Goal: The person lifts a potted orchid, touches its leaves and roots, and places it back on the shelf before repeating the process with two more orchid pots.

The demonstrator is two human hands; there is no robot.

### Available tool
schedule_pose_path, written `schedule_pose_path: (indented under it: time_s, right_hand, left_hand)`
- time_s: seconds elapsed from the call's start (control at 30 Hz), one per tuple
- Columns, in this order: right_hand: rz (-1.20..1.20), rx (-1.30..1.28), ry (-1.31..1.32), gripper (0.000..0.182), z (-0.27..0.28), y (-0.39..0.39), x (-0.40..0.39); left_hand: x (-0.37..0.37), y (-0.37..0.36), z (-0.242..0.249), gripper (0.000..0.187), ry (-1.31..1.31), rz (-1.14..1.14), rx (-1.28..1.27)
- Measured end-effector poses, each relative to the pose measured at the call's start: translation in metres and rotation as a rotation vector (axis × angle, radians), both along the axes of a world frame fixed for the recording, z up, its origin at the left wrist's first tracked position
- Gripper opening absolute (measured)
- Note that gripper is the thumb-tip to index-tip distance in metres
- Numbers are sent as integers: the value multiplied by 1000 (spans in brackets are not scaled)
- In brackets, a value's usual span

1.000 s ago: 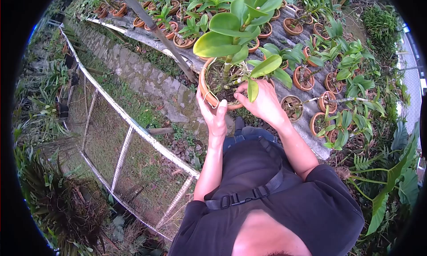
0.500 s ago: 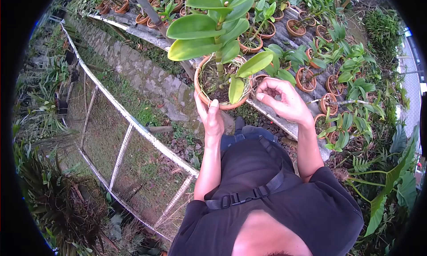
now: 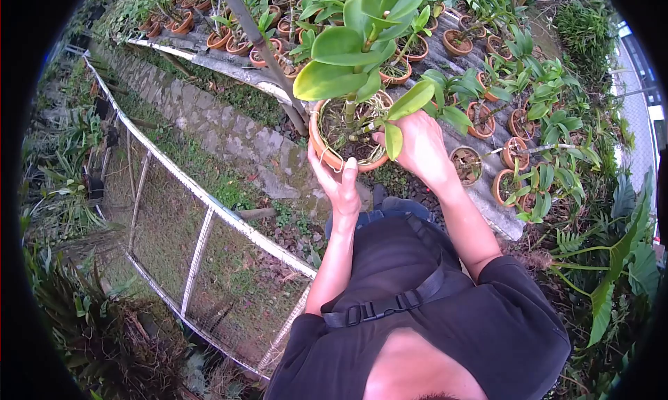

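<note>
A potted orchid (image 3: 358,69) with broad green leaves stands upright in a round terracotta pot (image 3: 321,141). Pale roots (image 3: 334,122) run over the soil inside its rim. My left hand (image 3: 342,191) is closed on the pot's near left side, thumb at the rim and fingers underneath. At the right rim my right hand (image 3: 421,146) reaches in over the pot, beside a low side shoot with a yellow-green leaf (image 3: 394,141). Its thumb is bent in toward the base of that shoot. The leaves cover most of its fingertips, so what they pinch is hidden.
Many more terracotta pots (image 3: 481,120) with plants stand on a grey corrugated bench (image 3: 497,212) ahead and to the right. A slanting pole (image 3: 261,45) rises left of the orchid. A white-railed frame with mesh (image 3: 202,191) runs along the left. Large leaves (image 3: 612,268) grow at lower right.
My right hand has moved from outside the right rim in over the pot, to the side shoot. The pot has shifted slightly right in view, still in my left hand.
</note>
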State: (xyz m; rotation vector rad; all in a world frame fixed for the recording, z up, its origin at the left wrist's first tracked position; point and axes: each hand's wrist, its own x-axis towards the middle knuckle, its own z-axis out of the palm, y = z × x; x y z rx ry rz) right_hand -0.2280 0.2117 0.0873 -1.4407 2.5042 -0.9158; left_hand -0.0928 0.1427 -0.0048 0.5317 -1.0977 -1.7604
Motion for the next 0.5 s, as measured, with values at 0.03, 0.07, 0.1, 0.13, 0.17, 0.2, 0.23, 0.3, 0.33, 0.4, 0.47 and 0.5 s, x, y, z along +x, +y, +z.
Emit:
schedule_pose_path:
  time_s: [0.03,0.07,0.1,0.13,0.17,0.2,0.23,0.3,0.33,0.4,0.47,0.5]
  right_hand:
    - [-8,-18,10,19,0,-4,4]
    - [-17,-36,20,20,-2,-8,8]
    - [-27,-54,30,21,-4,-12,12]
    - [-35,-18,3,22,-7,-15,15]
    - [-42,17,-24,22,-11,-19,16]
    - [-48,51,-50,23,-14,-23,17]
    - [-40,64,-25,22,-17,-27,18]
    - [-27,91,21,22,-25,-32,24]
    - [-22,84,41,21,-30,-34,26]
    - [-18,68,83,21,-35,-38,30]
    - [-53,79,-33,20,-32,-43,34]
    - [-70,82,-91,20,-30,-45,35]
  left_hand:
    - [2,-4,0,89,-11,4,-19]
    - [5,-7,1,90,-22,8,-38]
    - [8,-10,2,91,-33,1,-34]
    - [10,-15,2,91,-31,-7,-42]
    - [13,-20,2,91,-28,-14,-50]
    - [15,-25,2,91,-25,-19,-58]
    - [17,-29,2,91,-38,-20,-63]
    - [23,-35,2,90,-68,-23,-72]
    - [25,-38,0,90,-86,-22,-80]
    - [29,-44,-3,90,-120,-25,-97]
    - [32,-50,0,89,-107,-55,-71]
    - [34,-53,1,88,-101,-68,-59]
